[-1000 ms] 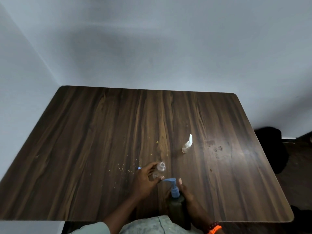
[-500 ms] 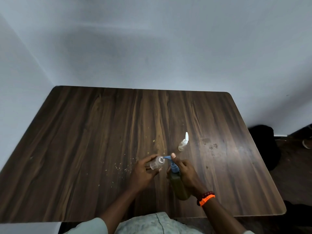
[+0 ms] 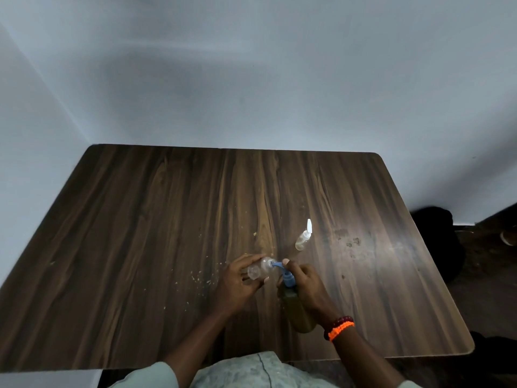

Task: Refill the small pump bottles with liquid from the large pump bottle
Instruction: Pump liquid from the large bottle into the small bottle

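— How many bottles do we count?
— Three: one large pump bottle (image 3: 297, 309), two small ones, one uncapped (image 3: 260, 270), one capped (image 3: 303, 238) farther right.
— And hands?
— Two, left hand (image 3: 240, 284) and right hand (image 3: 309, 287), over one table (image 3: 140, 233).

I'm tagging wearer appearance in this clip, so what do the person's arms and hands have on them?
Both hands, left hand and right hand, are bare, no gloves or rings visible. The right wrist wears two bracelets: a dark red beaded bracelet and an orange braided band. Pale greyish sleeves end near the elbows.
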Demonstrator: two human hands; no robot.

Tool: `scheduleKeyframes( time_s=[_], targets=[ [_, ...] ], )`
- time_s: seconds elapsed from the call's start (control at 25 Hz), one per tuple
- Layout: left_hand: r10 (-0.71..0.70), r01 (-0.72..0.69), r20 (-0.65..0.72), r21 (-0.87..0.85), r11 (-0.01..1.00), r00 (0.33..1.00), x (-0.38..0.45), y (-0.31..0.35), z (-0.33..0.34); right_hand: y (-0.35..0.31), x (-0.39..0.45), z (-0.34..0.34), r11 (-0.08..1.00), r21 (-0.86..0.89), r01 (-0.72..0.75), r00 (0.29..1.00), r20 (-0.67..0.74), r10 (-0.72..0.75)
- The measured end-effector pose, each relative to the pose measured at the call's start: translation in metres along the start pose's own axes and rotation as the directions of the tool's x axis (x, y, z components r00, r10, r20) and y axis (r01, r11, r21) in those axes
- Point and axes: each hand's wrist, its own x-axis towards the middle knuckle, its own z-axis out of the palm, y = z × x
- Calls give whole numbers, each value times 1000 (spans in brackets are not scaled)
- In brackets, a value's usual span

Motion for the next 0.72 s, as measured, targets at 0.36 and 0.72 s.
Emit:
scheduleKeyframes(
  time_s=[0.36, 0.72],
  targets=[
    [-32, 33, -22, 16, 999, 999, 0, 1, 2, -5, -3, 3, 999, -40, -10, 999, -44, 8],
    [-64, 64, -35, 16, 998, 997, -2, 3, 2, -8, -4, 6, 996, -84, 20, 997, -67, -26]
  ],
)
